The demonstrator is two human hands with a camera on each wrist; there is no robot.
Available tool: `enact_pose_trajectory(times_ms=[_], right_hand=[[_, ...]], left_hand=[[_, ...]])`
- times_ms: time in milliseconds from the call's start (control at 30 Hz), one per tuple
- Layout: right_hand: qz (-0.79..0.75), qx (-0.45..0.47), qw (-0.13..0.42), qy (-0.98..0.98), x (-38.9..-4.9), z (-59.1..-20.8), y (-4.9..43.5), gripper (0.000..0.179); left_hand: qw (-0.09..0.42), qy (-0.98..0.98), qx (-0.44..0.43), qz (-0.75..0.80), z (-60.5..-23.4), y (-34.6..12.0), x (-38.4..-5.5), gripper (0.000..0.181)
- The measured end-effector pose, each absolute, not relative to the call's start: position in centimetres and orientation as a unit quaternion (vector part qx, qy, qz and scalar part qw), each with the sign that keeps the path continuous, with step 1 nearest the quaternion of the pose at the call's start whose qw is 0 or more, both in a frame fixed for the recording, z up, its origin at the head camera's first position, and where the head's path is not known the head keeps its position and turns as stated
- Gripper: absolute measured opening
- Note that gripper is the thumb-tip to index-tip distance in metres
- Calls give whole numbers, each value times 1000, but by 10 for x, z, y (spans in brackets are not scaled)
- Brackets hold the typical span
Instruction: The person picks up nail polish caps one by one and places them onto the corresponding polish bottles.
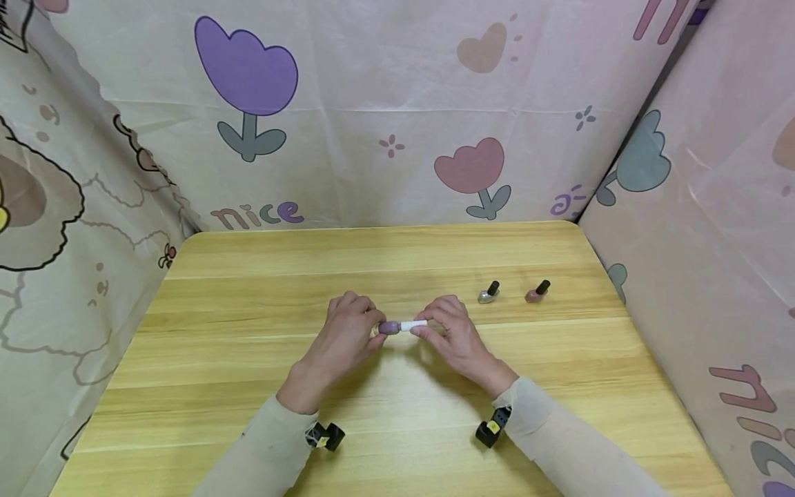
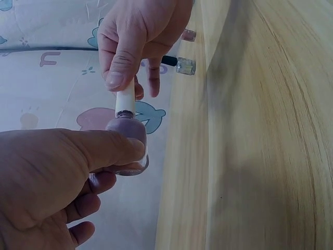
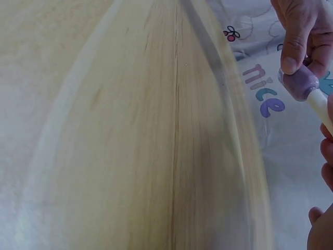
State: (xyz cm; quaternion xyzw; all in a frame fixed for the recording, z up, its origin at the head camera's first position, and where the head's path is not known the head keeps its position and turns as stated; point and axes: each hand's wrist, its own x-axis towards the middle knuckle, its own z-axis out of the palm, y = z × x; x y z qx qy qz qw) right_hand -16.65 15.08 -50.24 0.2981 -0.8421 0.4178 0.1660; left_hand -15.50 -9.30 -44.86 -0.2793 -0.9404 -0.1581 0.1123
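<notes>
A purple nail polish bottle (image 1: 390, 328) lies sideways between the two hands, over the middle of the table. My left hand (image 1: 349, 335) pinches its glass body between thumb and fingers; the thumb lies across the glass in the left wrist view. On the other side, my right hand (image 1: 456, 339) pinches the long white cap (image 2: 125, 100) between thumb and fingertips. Cap and bottle (image 3: 299, 83) are joined at the neck in every view. Part of the cap's far end is covered by the right fingers.
Two more nail polish bottles with black caps stand at the back right of the wooden table (image 1: 248, 276): a clear or silvery one (image 1: 488, 295) and a pinkish one (image 1: 535, 294). Printed cloth (image 1: 373, 76) hangs behind the table and along both sides.
</notes>
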Motion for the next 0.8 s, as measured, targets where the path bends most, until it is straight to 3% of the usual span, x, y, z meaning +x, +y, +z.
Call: enact_pose_trajectory(times_ms=[200,533,800], right_hand=[[430,288,153,-842,-164,-502,151,37],[425,301,195,-831,-166,-503,149,25],[424,298,176,-837,-168,-503,151,20]], left_hand=[[110,-940,-279,-163,-449,-94,-156,18],[111,-939,-282,-163,-449,-95,-157,18],[108,-940,-283,-160,-449,-94,-156,17]])
